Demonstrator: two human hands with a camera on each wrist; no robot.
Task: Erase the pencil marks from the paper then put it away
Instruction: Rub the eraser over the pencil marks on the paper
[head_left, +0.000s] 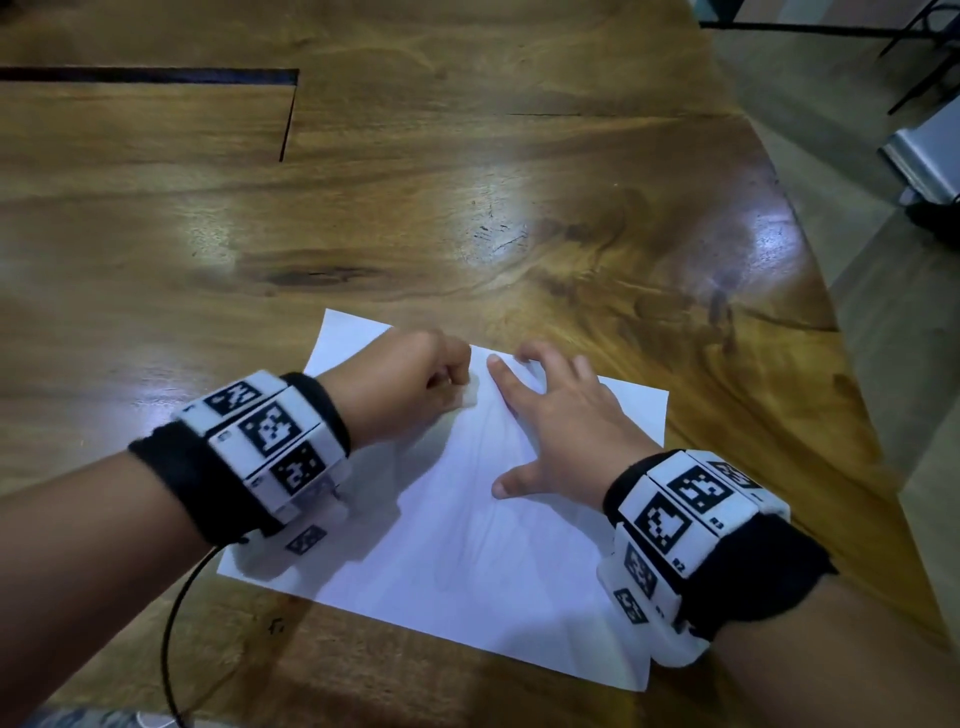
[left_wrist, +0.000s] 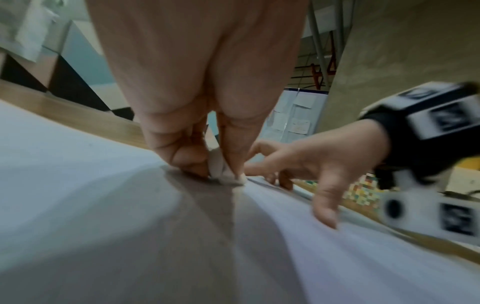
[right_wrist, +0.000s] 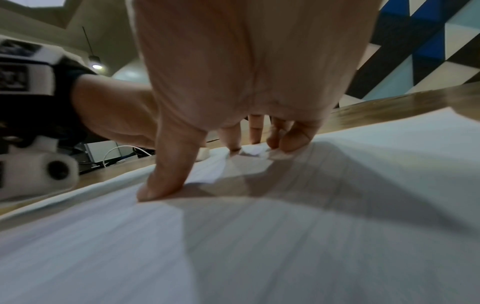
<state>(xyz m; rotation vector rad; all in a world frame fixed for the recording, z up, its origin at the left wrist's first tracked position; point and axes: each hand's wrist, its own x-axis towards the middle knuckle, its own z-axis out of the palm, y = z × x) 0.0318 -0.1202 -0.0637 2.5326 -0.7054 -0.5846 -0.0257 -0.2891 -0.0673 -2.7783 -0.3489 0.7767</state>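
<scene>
Head view: left hand (head_left: 410, 384) pinches soft white eraser (left_wrist: 221, 170) against smooth paper (head_left: 467, 545).

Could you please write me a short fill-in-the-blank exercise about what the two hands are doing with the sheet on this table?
1. The left hand pinches a small white ____ against the paper.
2. The right hand rests on the paper with its fingers ____.
3. The paper lies on a ____ table.

Missing words: eraser; spread; wooden
</scene>
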